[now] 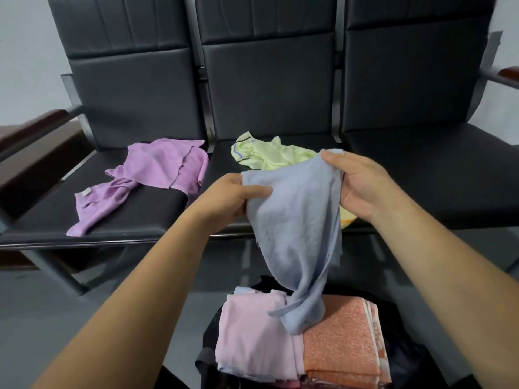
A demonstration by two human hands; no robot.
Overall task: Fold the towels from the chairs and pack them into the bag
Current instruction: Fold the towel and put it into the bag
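hands each pinch an upper corner of the blue towel [297,226], left hand [233,196] and right hand [362,186] apart, fingers curled on the cloth. behind it the black bench [421,175] carries a crumpled purple towel [146,181] and a yellow-green towel [269,157], partly hidden. below, the black bag [407,360] holds a folded pink towel [250,335] and an orange towel [339,332]. the blue towel hangs with its long axis vertical, its twisted tail touching both.

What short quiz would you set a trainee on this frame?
1. True or false: the left hand and the right hand both grip the blue towel.
2. Which colour is the towel on the leftmost seat: A purple, B red, C white?
3. Fill in: the folded pink towel and orange towel lie in the ___.
Key: 1 true; 2 A, the purple towel; 3 bag.
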